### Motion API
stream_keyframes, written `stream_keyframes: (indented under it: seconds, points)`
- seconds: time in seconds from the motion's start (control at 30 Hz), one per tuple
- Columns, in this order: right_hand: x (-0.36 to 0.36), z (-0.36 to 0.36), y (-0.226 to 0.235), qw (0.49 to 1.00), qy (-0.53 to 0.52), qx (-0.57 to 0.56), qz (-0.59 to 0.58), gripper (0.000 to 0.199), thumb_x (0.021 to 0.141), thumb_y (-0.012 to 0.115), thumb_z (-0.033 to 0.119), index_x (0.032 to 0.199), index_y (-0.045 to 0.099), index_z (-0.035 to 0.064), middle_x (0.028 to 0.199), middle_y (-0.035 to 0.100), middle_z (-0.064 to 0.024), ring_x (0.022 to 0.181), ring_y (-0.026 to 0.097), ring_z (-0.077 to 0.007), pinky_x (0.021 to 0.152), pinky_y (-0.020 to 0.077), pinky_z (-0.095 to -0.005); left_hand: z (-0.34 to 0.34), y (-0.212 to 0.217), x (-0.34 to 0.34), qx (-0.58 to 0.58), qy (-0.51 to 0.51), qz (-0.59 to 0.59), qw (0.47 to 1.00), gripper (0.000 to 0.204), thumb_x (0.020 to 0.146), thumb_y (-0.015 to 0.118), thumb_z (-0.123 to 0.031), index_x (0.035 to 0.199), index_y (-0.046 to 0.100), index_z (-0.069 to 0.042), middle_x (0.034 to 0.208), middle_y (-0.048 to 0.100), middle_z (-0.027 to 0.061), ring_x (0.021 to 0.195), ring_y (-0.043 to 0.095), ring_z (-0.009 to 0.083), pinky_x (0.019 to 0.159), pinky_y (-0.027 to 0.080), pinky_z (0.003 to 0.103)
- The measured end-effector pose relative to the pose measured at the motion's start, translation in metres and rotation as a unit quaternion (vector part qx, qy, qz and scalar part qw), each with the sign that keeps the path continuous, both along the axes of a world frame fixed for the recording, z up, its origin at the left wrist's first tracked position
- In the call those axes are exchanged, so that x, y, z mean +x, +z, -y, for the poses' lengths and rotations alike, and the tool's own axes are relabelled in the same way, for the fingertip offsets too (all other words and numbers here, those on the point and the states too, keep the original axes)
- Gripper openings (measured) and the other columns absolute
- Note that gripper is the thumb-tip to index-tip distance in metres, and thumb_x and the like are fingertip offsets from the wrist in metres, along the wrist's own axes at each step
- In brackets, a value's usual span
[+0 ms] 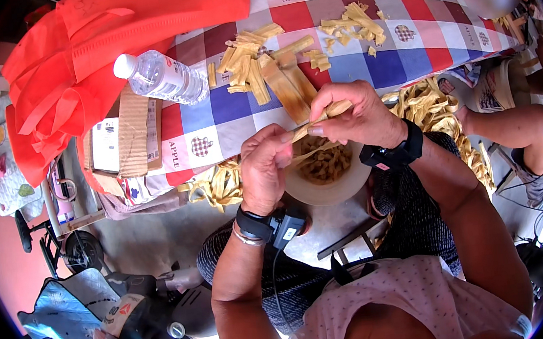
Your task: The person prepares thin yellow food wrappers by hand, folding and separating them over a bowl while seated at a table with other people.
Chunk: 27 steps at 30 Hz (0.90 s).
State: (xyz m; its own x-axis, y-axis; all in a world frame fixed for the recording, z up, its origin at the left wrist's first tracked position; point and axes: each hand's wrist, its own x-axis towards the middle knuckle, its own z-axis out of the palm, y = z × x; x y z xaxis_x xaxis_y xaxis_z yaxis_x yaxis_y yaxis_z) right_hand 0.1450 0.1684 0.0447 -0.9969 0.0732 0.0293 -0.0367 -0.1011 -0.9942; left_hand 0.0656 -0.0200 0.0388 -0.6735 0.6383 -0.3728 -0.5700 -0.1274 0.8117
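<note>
hands [311, 139] hiding strip [309, 154], bowl [327, 193] half covered

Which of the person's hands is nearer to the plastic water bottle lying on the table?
Left. The left hand sits below and right of the water bottle; the right hand is farther right.

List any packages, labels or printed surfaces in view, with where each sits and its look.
Cardboard box: at the table's left edge, brown, flat, with a white rectangular label.
Water bottle: lying on the tablecloth, clear plastic, white cap, pale label band.
Tablecloth: red, blue and white checks with small printed squares.
</note>
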Motion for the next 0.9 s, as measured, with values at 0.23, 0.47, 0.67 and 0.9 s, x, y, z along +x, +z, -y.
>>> stream_keyframes:
  seconds: [0.23,0.47,0.67,0.9]
  points:
    - [-0.008,-0.011,-0.006,0.997,-0.023,-0.031,0.06,0.008,0.084,0.066,0.004,0.087,0.059,0.0056,0.068,0.06,0.0018,0.054,0.053,-0.0016,0.043,0.0372,-0.0167,0.009,0.003,-0.015,-0.065,-0.011,-0.08,0.995,0.014,0.085,0.061,-0.011,0.075,0.06,-0.001,0.056,0.044,-0.005,0.047,0.028,0.0022,0.047,0.02,0.02]
    - [-0.04,-0.029,-0.025,0.993,-0.073,-0.078,0.052,0.009,0.085,0.066,0.005,0.088,0.057,0.0056,0.066,0.058,-0.0001,0.053,0.051,-0.0029,0.044,0.0365,-0.0176,-0.003,-0.003,-0.046,-0.093,0.016,-0.188,0.978,0.02,0.088,0.063,-0.015,0.073,0.061,-0.003,0.053,0.039,-0.0081,0.046,0.026,0.0016,0.046,0.017,0.021]
    - [-0.052,-0.035,-0.041,0.991,-0.079,-0.06,0.087,0.01,0.085,0.066,0.006,0.087,0.057,0.0061,0.066,0.056,0.0015,0.055,0.051,-0.0026,0.044,0.0371,-0.018,-0.012,-0.026,-0.052,-0.118,0.024,-0.234,0.965,0.02,0.088,0.063,-0.015,0.071,0.06,-0.006,0.054,0.041,-0.0091,0.047,0.027,0.0007,0.045,0.018,0.02]
    - [-0.047,-0.035,-0.042,0.995,-0.079,-0.021,0.062,0.009,0.085,0.065,0.005,0.087,0.056,0.0055,0.07,0.055,0.0022,0.056,0.051,-0.0035,0.047,0.0392,-0.0206,-0.015,-0.018,-0.045,-0.147,0.034,-0.246,0.957,0.022,0.088,0.063,-0.011,0.068,0.059,-0.002,0.061,0.043,-0.008,0.057,0.035,0.0031,0.051,0.027,0.021]
